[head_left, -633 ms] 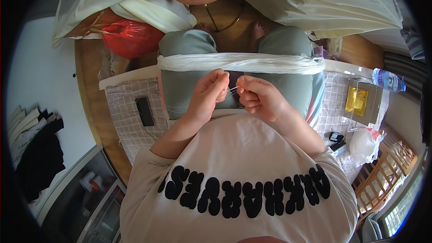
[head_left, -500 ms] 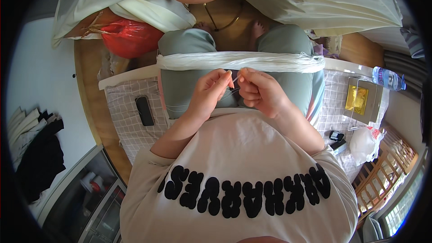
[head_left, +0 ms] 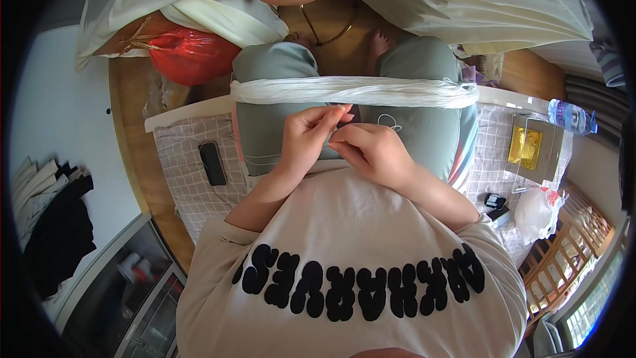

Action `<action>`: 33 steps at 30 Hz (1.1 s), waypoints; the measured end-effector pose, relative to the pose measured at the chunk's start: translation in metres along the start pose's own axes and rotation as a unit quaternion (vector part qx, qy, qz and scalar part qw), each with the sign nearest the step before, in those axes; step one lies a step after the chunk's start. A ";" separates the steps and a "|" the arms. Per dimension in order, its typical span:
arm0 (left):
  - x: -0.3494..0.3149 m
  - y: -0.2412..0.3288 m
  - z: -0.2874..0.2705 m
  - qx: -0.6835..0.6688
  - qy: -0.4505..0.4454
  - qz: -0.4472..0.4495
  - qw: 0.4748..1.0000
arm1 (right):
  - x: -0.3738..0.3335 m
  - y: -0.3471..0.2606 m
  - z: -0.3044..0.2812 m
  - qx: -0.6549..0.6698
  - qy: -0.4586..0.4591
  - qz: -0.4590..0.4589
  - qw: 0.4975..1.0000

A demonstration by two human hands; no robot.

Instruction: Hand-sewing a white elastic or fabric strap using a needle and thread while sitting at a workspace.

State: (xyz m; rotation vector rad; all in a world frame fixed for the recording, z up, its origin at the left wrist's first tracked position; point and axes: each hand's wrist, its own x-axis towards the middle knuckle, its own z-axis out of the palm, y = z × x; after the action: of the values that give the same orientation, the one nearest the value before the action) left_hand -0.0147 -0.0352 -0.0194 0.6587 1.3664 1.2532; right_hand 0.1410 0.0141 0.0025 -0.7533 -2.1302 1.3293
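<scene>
Because the knees (head_left: 277, 61) seemingly hold the yarn (head_left: 371, 91) stretched, the left hand (head_left: 306, 138) and right hand (head_left: 379, 151) below it pinch thread (head_left: 389, 115) between closed fingers (head_left: 329, 119).

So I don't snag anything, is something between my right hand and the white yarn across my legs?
A small loop of thread shows between your right hand and the white yarn; farther left, your left fingertips do too. Nothing else visible does.

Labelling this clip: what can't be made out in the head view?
All head view:
Whether the fingers grip the white thread: curled fingers hide it.
Thread ends: too thin to trace.
Red bag contents: covered by its plastic.
Glass-fronted cabinet base: cut off by lower edge.
</scene>
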 end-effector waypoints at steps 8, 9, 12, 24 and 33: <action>-0.001 0.009 -0.021 -0.135 -0.202 -0.084 0.966 | -0.007 0.023 -0.017 0.378 -0.014 0.207 0.902; -0.001 0.008 -0.018 0.141 -0.170 0.057 0.974 | -0.008 0.022 -0.019 0.378 -0.014 0.207 0.902; -0.002 0.004 -0.003 0.355 -0.073 0.243 0.900 | -0.009 0.021 -0.019 0.397 -0.014 0.240 0.886; 0.000 0.017 -0.024 0.341 -0.161 0.202 0.904 | -0.014 0.024 -0.016 0.437 -0.001 0.224 0.871; 0.000 0.035 -0.022 0.247 -0.352 0.009 0.903 | -0.016 0.020 -0.022 0.414 -0.077 0.111 0.900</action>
State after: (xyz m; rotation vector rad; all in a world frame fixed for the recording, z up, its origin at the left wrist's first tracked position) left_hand -0.0444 -0.0322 0.0095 1.3296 1.0427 0.5568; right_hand 0.1714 0.0241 -0.0095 -0.5313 -1.3549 2.2433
